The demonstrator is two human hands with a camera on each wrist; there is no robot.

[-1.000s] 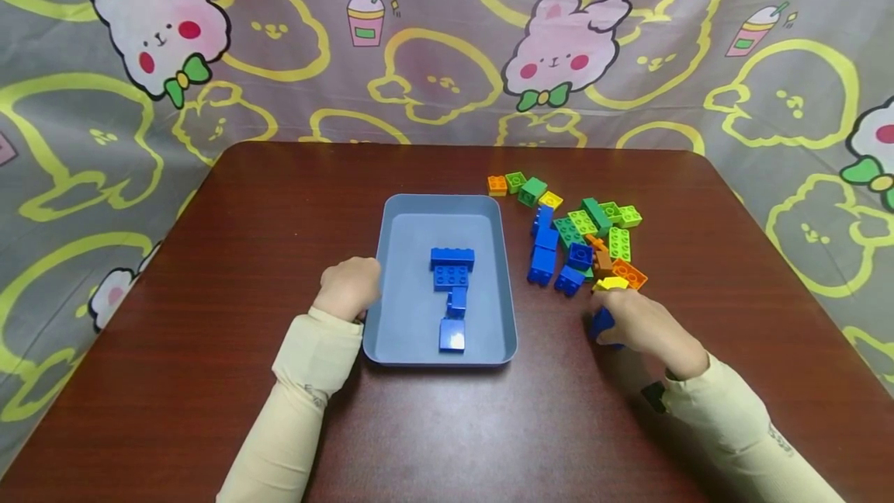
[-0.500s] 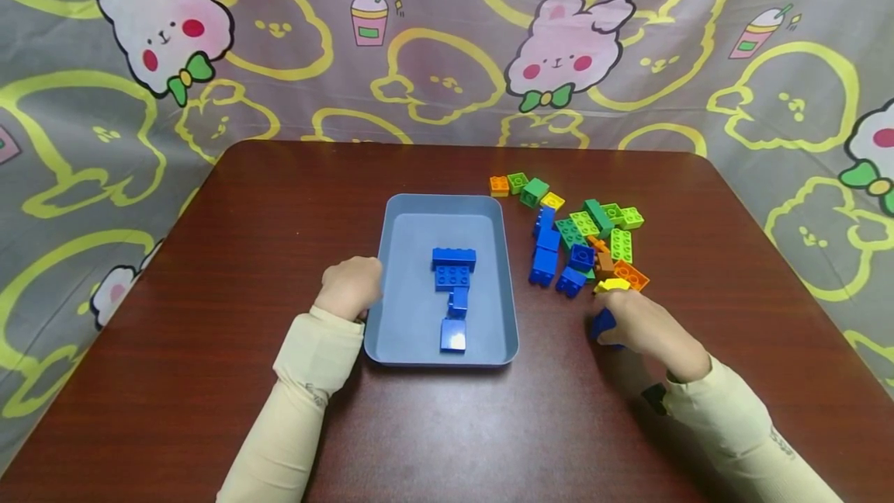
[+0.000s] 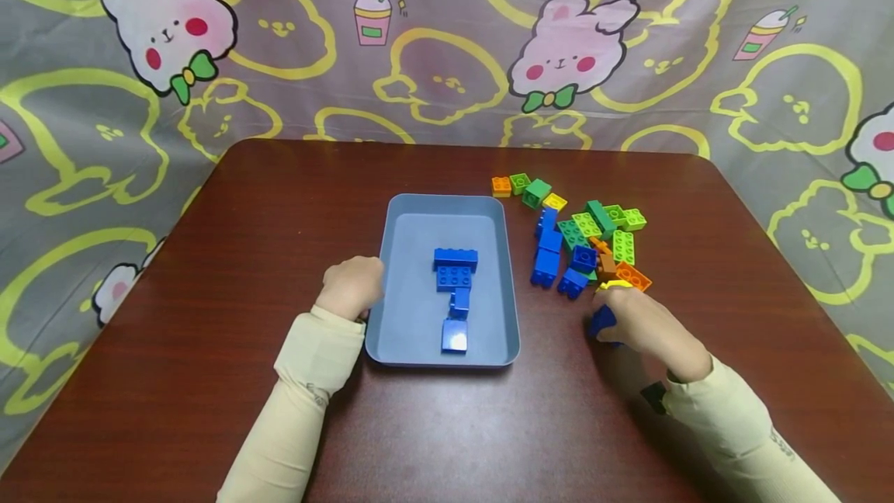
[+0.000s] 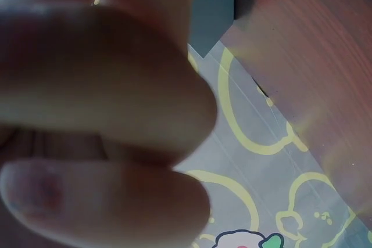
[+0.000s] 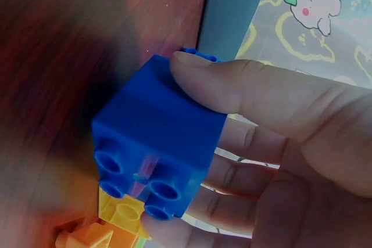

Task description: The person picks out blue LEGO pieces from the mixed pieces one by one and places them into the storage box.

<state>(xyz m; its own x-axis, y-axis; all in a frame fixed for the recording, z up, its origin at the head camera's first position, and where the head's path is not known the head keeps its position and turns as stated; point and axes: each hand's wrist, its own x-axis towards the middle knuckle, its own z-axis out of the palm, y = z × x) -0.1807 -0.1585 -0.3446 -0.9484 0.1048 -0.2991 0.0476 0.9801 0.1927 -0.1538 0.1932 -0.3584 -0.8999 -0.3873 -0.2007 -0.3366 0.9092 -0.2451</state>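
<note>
My left hand (image 3: 352,286) grips the left rim of the blue-grey tray (image 3: 412,254); its curled fingers fill much of the left wrist view. Several blue toy bricks (image 3: 454,279) lie in a column inside the tray. To the right, my right hand (image 3: 644,326) pinches a blue toy brick (image 5: 157,114) between thumb and fingers, low over the table. The right wrist view shows the brick tilted, its studs toward the lower left. A yellow brick (image 5: 121,210) lies just beyond those studs.
Right of the tray spreads a loose pile of green bricks (image 3: 574,234), several more blue bricks (image 3: 547,266) and an orange brick (image 3: 632,277). One small dark brick (image 3: 654,396) lies by the right sleeve. Behind the brown table (image 3: 279,216) hangs a patterned cloth (image 3: 447,60).
</note>
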